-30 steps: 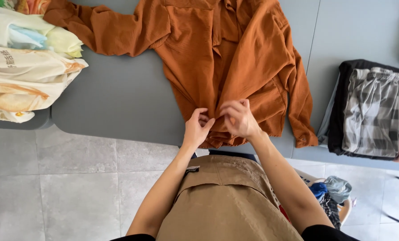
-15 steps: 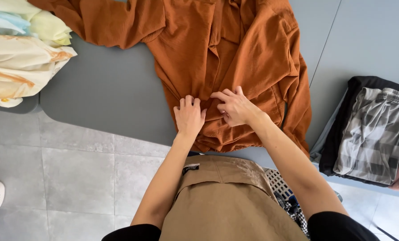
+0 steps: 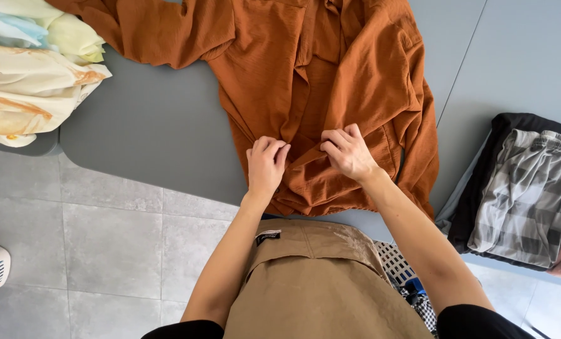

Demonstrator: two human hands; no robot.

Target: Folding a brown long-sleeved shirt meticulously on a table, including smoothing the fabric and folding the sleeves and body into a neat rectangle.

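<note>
Your left hand point(image 3: 266, 164) and right hand point(image 3: 349, 152) have slid up the rust shirt point(image 3: 312, 75), both now pinching its front cloth.

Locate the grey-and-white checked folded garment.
In the head view the grey-and-white checked folded garment lies at the right edge on a black cloth, right of the rust-orange shirt.

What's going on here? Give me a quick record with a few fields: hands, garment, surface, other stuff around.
left hand: fingers curled, pinching the orange shirt near its lower front
right hand: gripping a fold of the same shirt
orange shirt: spread out, front open, wrinkled
surface: grey table
left edge: pale clothes pile
right edge: folded plaid garment on a dark one
floor: grey tiles
</note>
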